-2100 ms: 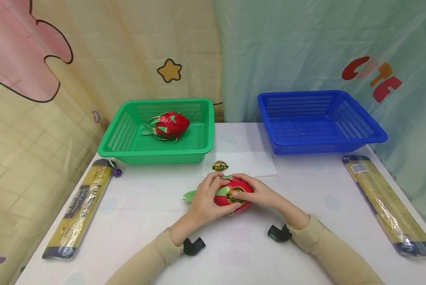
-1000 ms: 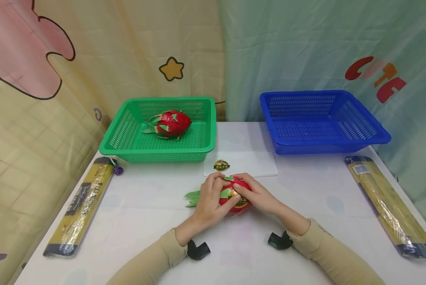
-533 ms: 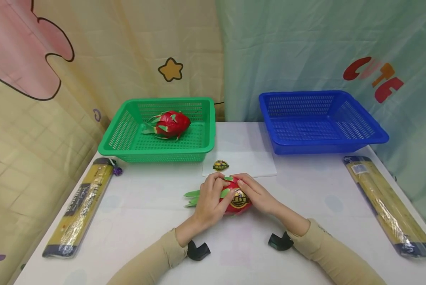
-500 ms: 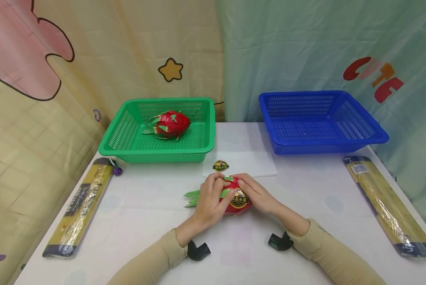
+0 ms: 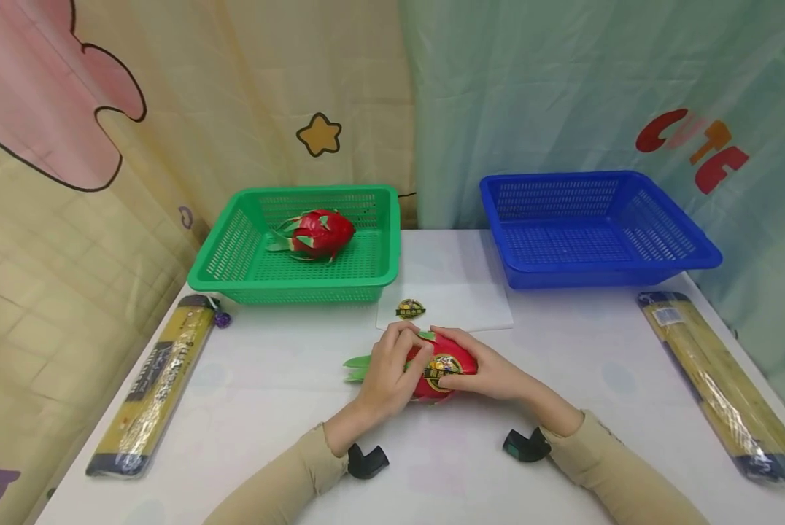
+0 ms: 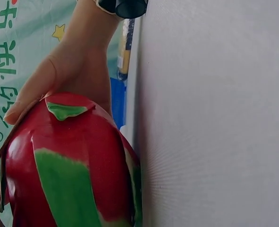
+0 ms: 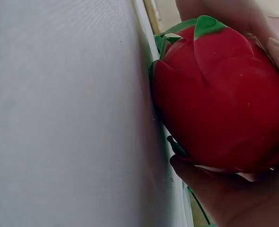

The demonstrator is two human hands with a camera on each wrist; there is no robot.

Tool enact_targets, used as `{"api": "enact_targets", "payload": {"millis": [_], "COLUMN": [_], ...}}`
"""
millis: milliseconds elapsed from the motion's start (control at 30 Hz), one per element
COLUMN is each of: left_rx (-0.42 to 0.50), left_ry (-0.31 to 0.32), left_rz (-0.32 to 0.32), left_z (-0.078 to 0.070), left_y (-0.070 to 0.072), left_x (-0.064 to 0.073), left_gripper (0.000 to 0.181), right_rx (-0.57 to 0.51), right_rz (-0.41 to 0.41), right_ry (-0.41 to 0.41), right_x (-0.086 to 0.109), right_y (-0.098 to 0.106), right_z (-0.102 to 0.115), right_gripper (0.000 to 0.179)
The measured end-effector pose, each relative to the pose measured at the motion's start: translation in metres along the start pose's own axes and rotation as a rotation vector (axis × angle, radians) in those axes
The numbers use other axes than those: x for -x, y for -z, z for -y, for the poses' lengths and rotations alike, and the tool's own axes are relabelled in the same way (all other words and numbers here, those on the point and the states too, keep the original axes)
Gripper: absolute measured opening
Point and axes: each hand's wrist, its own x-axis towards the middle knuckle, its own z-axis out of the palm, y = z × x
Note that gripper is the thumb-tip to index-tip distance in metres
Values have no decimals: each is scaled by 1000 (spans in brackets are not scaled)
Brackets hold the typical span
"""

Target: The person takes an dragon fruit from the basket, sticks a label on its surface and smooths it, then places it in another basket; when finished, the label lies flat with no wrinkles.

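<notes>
A red dragon fruit with green leaf tips lies on its side on the white table, tips to the left. On its upper side is a round black-and-gold sticker. My left hand grips the leafy end, thumb and forefinger close together beside the sticker. My right hand holds the other end, its thumb on the sticker's lower edge and its fingers over the far side. Up close in the right wrist view, the smooth red end of the dragon fruit sits between fingers above and below.
Behind the hands, another sticker lies on a white sheet. A green basket holds a second dragon fruit; a blue basket stands right. Long yellow packages flank both sides. Black devices sit at the wrists.
My right thumb has come down from the sticker's upper edge to its lower edge, and the right hand has shifted right. My left hand keeps its grip. The head view has tilted slightly.
</notes>
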Motion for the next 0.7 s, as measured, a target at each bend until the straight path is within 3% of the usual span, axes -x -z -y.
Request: {"api": "enact_targets", "payload": {"millis": [300,700], "left_rx": [-6,-30], "left_ry": [110,32], "left_rz": [49,29], "left_z": [-5,-6], "left_y": [1,0], "left_x": [0,0], "left_gripper": [28,20], "right_rx": [90,25], "right_rz": [-44,34], "right_ry": [97,74], "right_x": [1,2], "right_y": [-1,4], "right_z": [2,2], "right_gripper": [79,90]}}
